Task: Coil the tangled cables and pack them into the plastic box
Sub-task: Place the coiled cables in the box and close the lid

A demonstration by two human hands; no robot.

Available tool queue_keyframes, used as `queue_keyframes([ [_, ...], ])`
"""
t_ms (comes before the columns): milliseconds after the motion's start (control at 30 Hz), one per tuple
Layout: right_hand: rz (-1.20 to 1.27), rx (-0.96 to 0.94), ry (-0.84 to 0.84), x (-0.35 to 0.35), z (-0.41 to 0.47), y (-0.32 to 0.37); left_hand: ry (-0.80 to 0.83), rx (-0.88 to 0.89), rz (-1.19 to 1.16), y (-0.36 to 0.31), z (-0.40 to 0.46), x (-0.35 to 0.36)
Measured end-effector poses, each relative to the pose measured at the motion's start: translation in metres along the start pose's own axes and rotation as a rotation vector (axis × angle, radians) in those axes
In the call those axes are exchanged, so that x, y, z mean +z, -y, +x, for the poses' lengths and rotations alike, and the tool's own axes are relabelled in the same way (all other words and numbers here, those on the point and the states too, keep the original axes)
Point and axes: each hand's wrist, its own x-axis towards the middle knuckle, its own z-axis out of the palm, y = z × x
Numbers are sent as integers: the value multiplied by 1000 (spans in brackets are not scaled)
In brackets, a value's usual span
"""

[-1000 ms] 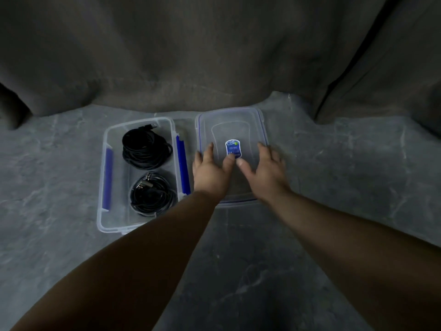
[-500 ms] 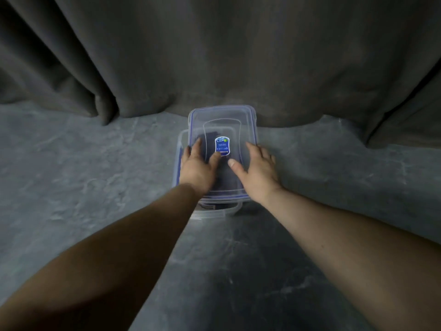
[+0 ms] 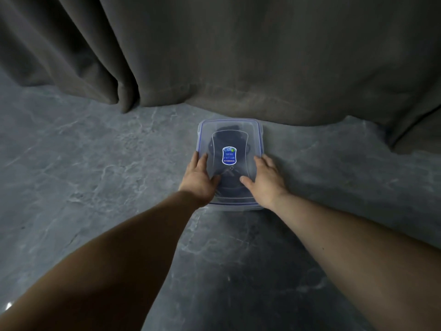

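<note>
The clear plastic box (image 3: 238, 208) stands on the grey floor with its clear, blue-edged lid (image 3: 229, 129) lying squarely on top. A blue sticker (image 3: 229, 155) marks the lid's middle. Black coiled cables (image 3: 230, 185) show dimly through the lid, inside the box. My left hand (image 3: 199, 180) grips the lid's near left side, thumb on top. On the near right side, my right hand (image 3: 265, 181) holds the lid the same way. Both palms press down on it.
A dark grey curtain (image 3: 238, 56) hangs right behind the box and drapes onto the marbled grey floor (image 3: 95, 187). Its folds bunch at the left (image 3: 124, 91) and reach the floor at the far right (image 3: 410, 139).
Both hands carried the lid from beside the open box to over it. The lid now sits on the box and covers the two cable coils. My view shifted left.
</note>
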Motion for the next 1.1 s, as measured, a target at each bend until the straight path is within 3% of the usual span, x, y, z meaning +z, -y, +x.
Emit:
queue_keyframes([
  [367, -132, -2, 73, 3, 12, 0, 46, -17, 46, 2, 8, -1],
  [667, -164, -40, 8, 10, 11, -4, 103, -11, 108, 14, 10, 1],
  [800, -66, -4, -57, 9, 16, 1, -88, 68, -69, 16, 14, -5],
  [900, -146, -10, -93, 12, 23, 7, -169, 128, 89, 21, 23, -13],
  [1100, -418, -146, -114, 23, 35, 18, -79, 174, 354, 16, 34, -10],
])
